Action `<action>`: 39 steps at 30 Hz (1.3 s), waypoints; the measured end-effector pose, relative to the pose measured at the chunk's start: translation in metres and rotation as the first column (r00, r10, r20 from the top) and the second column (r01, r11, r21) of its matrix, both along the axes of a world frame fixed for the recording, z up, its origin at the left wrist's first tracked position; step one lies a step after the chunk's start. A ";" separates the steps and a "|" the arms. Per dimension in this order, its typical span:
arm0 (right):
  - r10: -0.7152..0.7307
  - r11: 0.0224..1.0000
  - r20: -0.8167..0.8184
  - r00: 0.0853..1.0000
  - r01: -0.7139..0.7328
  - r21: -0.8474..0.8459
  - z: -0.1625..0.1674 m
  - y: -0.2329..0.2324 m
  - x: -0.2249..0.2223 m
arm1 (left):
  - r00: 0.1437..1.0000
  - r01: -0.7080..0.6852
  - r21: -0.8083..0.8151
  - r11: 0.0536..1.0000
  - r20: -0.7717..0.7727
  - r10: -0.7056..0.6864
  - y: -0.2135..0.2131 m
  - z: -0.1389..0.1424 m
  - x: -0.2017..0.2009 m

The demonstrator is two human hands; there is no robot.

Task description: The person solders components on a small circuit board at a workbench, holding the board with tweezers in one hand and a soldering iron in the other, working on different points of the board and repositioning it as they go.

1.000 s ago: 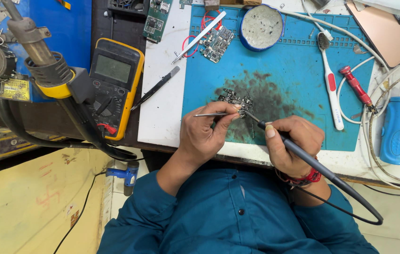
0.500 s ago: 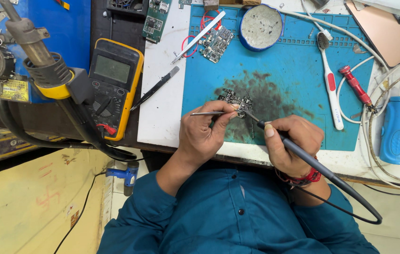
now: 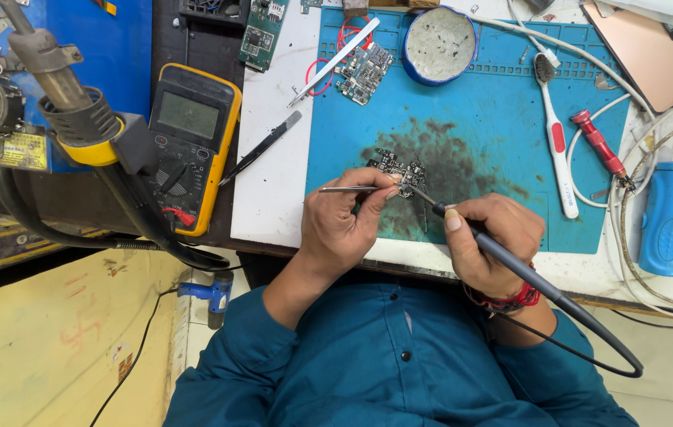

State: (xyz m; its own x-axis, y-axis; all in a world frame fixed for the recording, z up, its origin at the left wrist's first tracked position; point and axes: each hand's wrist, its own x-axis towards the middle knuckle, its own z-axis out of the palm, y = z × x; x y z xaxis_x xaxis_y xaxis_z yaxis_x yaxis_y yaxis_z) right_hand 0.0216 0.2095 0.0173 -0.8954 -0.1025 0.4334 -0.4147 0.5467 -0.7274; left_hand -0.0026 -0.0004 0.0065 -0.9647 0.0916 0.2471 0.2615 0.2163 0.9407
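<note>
My left hand's fingers (image 3: 368, 198) pinched tweezers (image 3: 348, 188), and my right hand (image 3: 487, 237) gripped the soldering iron (image 3: 510, 265), both tips meeting on the small circuit board (image 3: 398, 166). It lay on the scorched blue mat (image 3: 495, 119) on the counter (image 3: 269, 198); I judged the soldering midway, unfinished.

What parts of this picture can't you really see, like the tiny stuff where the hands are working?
- Small circuit board, head view: its parts are too small to tell apart, and the left hand covers its near edge.
- Tweezers: tips hidden behind the left fingers.
- Soldering iron in the right hand: whether its tip touches the board is too fine to tell.
- Green circuit board: cut off by the top edge.
- Multimeter: screen too dim to see.
</note>
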 end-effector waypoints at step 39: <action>-0.022 1.000 0.006 1.000 0.022 0.015 0.003 -0.001 0.000 | 1.000 -0.023 0.001 1.000 0.010 0.023 0.000 0.002 0.000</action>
